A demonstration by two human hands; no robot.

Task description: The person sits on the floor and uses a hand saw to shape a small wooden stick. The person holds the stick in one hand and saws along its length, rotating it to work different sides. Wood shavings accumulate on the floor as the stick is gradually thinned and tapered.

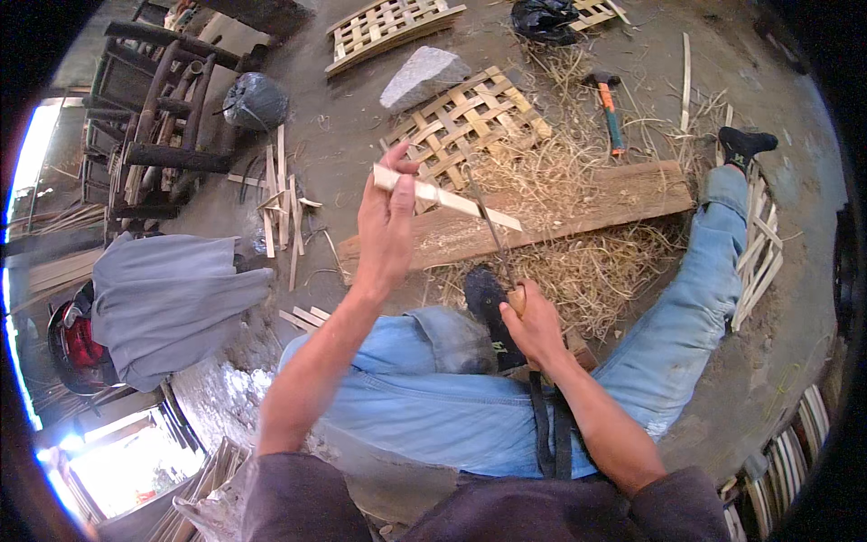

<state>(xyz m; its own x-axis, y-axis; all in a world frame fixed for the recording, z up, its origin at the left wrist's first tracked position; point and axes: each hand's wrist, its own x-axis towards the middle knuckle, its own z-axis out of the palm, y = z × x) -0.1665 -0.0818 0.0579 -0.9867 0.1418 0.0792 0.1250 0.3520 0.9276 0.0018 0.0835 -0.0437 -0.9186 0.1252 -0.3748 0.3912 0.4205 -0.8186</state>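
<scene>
My left hand (388, 230) pinches a pale bamboo strip (452, 200) between thumb and fingers, holding it above a wooden plank. The strip slants down to the right. Closed around the wooden handle of a knife (495, 237), my right hand (536, 327) is nearer to me, between my legs. The thin dark blade points away from me and crosses the strip near its far end; whether it touches or cuts in, I cannot tell. Under both lies the long plank (632, 194), with curly shavings (578, 280) heaped on and around it.
Beyond the plank lie a woven bamboo panel (479, 117), a grey stone (423, 78) and a hammer (610, 113). Cut strips (282, 203) lie at the left, more strips (760, 253) beyond my outstretched right leg (686, 307). A dark wooden chair (167, 126) stands far left.
</scene>
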